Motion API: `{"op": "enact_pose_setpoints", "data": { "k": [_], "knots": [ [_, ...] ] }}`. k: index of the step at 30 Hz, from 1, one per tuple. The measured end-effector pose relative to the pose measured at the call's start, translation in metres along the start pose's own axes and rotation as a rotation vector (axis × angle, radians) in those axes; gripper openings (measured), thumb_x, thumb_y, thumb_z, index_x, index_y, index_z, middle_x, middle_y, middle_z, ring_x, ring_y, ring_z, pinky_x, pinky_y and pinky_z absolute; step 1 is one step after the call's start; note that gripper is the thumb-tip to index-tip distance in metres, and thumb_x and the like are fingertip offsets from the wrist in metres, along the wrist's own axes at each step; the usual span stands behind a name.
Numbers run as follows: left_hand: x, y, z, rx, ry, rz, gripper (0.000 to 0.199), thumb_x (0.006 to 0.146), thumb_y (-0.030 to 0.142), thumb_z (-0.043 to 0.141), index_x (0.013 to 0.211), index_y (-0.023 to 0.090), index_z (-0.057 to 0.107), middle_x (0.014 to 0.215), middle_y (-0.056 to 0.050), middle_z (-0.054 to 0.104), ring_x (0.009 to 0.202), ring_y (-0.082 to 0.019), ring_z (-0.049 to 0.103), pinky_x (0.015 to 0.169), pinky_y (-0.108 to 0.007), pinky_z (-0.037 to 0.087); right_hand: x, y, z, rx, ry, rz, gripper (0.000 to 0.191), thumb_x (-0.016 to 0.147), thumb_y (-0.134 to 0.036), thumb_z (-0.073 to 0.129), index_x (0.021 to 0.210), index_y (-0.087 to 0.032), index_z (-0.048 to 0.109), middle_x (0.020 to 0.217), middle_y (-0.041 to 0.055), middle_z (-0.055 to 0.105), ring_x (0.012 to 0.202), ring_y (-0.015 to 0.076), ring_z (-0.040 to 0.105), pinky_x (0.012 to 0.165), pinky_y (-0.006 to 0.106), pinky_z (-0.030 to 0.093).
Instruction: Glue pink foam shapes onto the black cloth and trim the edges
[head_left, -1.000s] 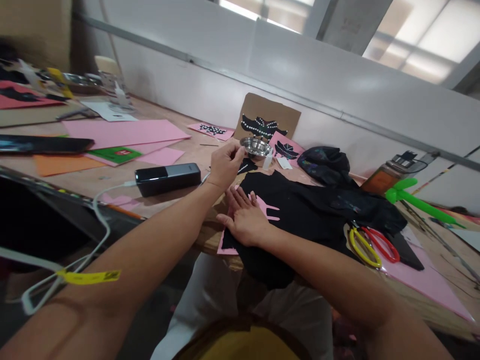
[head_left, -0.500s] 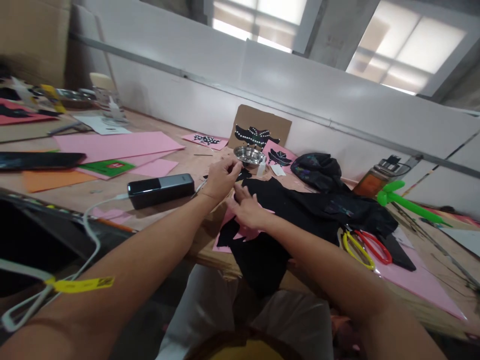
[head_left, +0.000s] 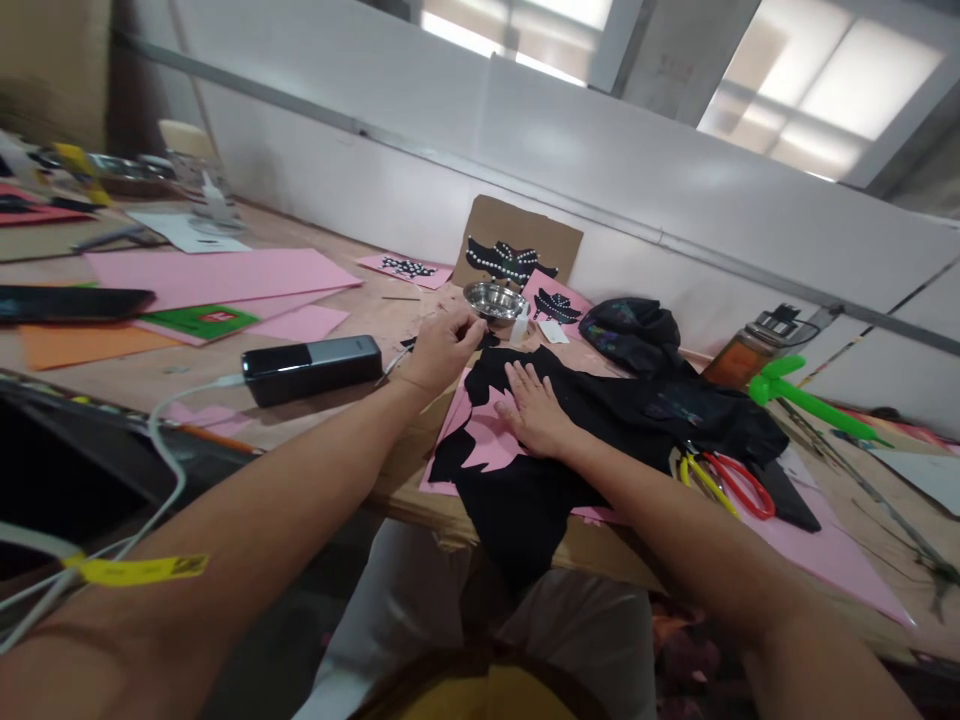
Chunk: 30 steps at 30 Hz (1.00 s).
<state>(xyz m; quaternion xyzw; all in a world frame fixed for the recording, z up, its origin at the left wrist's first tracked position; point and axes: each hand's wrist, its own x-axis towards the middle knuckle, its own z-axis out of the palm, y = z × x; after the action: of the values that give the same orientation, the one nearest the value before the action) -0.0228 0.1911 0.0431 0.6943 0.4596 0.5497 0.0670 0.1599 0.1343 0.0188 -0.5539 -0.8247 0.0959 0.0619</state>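
Curling left hand (head_left: 444, 352) below metal bowl (head_left: 474, 301), cannot tell if pinching anything | Resting right hand (head_left: 541, 412) flat, fingers apart, on black cloth (head_left: 514, 515) drooping over surface's (head_left: 367, 318) front edge | Could slide off after a tug there

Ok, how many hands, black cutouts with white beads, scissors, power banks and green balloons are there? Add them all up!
Left hand plus right hand: 2
Black cutouts with white beads: 3
Scissors: 1
Power bank: 1
Green balloon: 1
Total: 8
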Motion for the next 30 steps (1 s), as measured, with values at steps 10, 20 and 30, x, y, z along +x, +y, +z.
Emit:
{"op": "enact_pose_setpoints", "data": {
  "k": [10,20,30],
  "knots": [
    [-0.001,0.002,0.000,-0.021,-0.028,-0.003,0.030,0.089,0.037,0.049,0.066,0.021,0.060,0.061,-0.001,0.060,0.062,-0.016,0.053,0.061,-0.029,0.038,-0.006,-0.015,0.000,0.015,-0.059,-0.053,0.082,0.095,-0.064,0.023,0.158,-0.013,0.009,0.165,0.0092,0.008,0.152,0.0240,-0.004,0.120,0.053,0.002],
    [0.000,0.000,0.001,-0.016,-0.038,0.021,0.030,0.089,0.034,0.050,0.064,0.021,0.058,0.061,0.000,0.060,0.061,-0.015,0.051,0.063,-0.029,0.037,-0.008,-0.025,0.007,0.032,-0.072,-0.092,0.085,0.095,-0.067,0.020,0.157,-0.009,0.011,0.164,0.0106,0.011,0.152,0.0254,0.000,0.120,0.052,-0.001],
    [-0.001,0.002,0.002,-0.007,-0.054,0.050,0.029,0.087,0.033,0.051,0.061,0.021,0.057,0.060,0.000,0.060,0.060,-0.015,0.052,0.063,-0.028,0.039,0.010,-0.029,0.001,0.031,-0.016,-0.086,0.082,0.096,-0.062,0.022,0.156,-0.005,0.016,0.164,0.0149,0.008,0.152,0.0280,0.001,0.121,0.050,0.003]
  ]
}}
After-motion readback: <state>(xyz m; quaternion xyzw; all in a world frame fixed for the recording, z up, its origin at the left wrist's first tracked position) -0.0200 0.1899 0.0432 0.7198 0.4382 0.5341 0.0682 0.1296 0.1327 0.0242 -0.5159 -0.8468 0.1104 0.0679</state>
